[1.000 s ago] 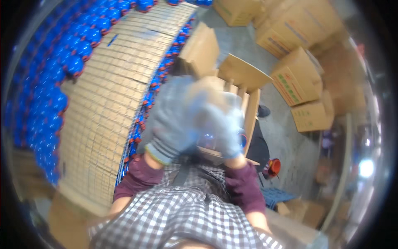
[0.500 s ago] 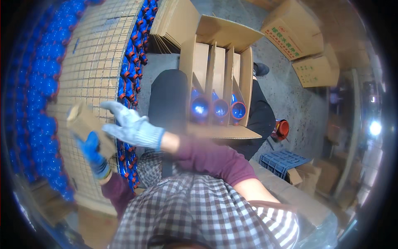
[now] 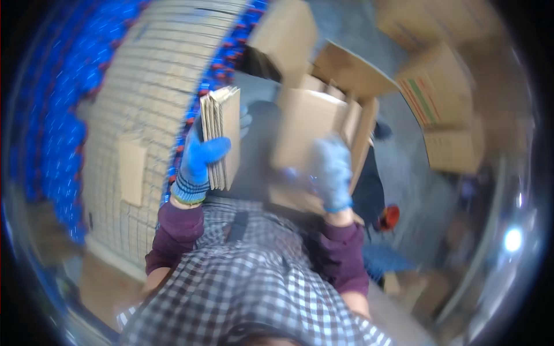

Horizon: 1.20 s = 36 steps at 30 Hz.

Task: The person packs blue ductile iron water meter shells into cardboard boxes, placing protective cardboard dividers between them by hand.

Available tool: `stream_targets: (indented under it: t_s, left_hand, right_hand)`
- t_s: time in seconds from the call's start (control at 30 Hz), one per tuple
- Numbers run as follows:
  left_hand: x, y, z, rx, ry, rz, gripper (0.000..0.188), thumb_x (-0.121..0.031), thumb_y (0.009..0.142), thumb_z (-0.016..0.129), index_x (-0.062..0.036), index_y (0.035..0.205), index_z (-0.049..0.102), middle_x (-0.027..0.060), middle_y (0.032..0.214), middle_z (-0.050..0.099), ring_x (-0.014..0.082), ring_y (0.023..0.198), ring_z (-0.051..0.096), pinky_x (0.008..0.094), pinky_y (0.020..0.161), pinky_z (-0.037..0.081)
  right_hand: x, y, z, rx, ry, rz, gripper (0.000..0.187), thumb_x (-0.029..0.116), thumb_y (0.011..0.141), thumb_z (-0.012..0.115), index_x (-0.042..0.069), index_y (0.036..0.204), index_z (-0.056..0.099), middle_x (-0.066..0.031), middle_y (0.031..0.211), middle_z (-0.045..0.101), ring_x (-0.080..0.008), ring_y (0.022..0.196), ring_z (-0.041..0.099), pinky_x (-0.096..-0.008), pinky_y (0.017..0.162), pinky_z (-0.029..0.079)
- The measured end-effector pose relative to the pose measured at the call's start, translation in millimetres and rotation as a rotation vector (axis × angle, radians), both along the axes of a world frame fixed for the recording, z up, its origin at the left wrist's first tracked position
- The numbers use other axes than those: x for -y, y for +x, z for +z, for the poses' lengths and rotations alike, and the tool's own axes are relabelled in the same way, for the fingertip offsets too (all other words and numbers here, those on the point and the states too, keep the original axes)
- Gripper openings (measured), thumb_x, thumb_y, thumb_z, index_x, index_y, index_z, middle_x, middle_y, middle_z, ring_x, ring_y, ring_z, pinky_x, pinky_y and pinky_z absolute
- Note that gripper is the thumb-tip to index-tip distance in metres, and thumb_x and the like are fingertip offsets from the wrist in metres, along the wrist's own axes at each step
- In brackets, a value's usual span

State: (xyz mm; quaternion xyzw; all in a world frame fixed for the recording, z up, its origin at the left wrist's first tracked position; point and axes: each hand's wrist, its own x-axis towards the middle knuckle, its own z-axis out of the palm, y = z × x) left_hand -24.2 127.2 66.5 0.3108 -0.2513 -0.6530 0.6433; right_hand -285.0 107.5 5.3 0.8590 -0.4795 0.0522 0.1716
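My left hand [image 3: 200, 158], in a blue-palmed knit glove, is closed round a small stack of cardboard sheets [image 3: 222, 138], held on edge beside the open carton. In a pale glove, my right hand [image 3: 333, 173] is smeared by motion. It grips a single cardboard sheet [image 3: 306, 124], tilted over the near left part of the carton [image 3: 365, 132]. Upright cardboard dividers [image 3: 351, 118] show inside it. The sheet and my right hand hide most of the blue fittings in the carton; only a blurred bit of blue shows.
On the left, a wire-mesh surface over cardboard [image 3: 156, 81] bears a loose cardboard piece [image 3: 133, 173]. Rows of blue fittings with red rims [image 3: 75, 109] flank it. Folded cardboard [image 3: 285, 34] stands behind the carton. More boxes [image 3: 441, 92] and a red-rimmed fitting [image 3: 389, 218] are at right.
Both hands have moved right, away from the mesh. The left brought the cardboard stack along; the right now has one sheet over the carton. A cardboard piece lies on the mesh. The view has turned.
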Motion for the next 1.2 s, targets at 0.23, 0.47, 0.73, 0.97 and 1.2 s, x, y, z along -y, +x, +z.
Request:
stream_targets:
  t_s: [0.23, 0.47, 0.73, 0.97, 1.2]
  left_hand:
    - [-79.8, 162.8, -11.1, 2.040, 0.483, 0.182, 0.090, -0.036, 0.067, 0.076, -0.0071, 0.139, 0.031, 0.0187, 0.130, 0.046, 0.0365, 0.116, 0.046, 0.0426, 0.100, 0.038]
    - [-104.1, 210.8, -2.1, 1.715, 0.210, 0.571, 0.087, -0.039, 0.072, 0.072, -0.0018, 0.138, 0.031, 0.0193, 0.133, 0.043, 0.0329, 0.124, 0.042, 0.0402, 0.102, 0.035]
    - [32.2, 403.9, -84.9, -0.303, 0.348, 0.092, 0.041, -0.041, 0.090, 0.049, -0.0012, 0.097, 0.054, 0.0011, 0.069, 0.058, 0.0178, 0.056, 0.058, 0.0309, 0.051, 0.049]
    - [19.7, 335.1, -43.5, -0.552, 0.310, 0.329, 0.027, -0.032, 0.089, 0.056, -0.0104, 0.105, 0.056, 0.0024, 0.081, 0.059, 0.0148, 0.065, 0.058, 0.0271, 0.056, 0.047]
    - [-53.1, 208.0, 7.5, -1.065, 0.728, -0.094, 0.035, -0.037, 0.088, 0.056, -0.0107, 0.111, 0.056, 0.0024, 0.074, 0.060, 0.0117, 0.051, 0.047, 0.0234, 0.044, 0.037]
  right_hand:
    - [76.5, -94.0, -109.4, 0.727, 0.515, -0.556, 0.038, 0.017, 0.088, 0.048, -0.003, 0.120, 0.049, -0.0266, 0.113, 0.057, -0.0386, 0.102, 0.056, -0.0426, 0.088, 0.044]
    - [57.2, -45.8, -98.7, 0.316, 0.685, -0.619, 0.031, 0.014, 0.081, 0.052, 0.005, 0.110, 0.057, -0.0239, 0.103, 0.062, -0.0415, 0.098, 0.058, -0.0446, 0.083, 0.047]
    - [79.8, -23.4, -83.0, 0.303, 0.860, -0.662, 0.049, 0.018, 0.083, 0.054, 0.005, 0.129, 0.044, -0.0230, 0.116, 0.058, -0.0380, 0.109, 0.055, -0.0415, 0.093, 0.044]
    - [99.4, 94.0, -35.5, 1.216, 0.501, -0.129, 0.039, 0.003, 0.086, 0.052, -0.002, 0.125, 0.047, -0.0156, 0.119, 0.056, -0.0237, 0.110, 0.054, -0.0337, 0.096, 0.041]
    - [81.7, 251.0, 29.5, 1.763, 1.747, 0.353, 0.044, 0.020, 0.091, 0.054, -0.003, 0.127, 0.044, -0.0158, 0.119, 0.056, -0.0248, 0.108, 0.056, -0.0356, 0.094, 0.044]
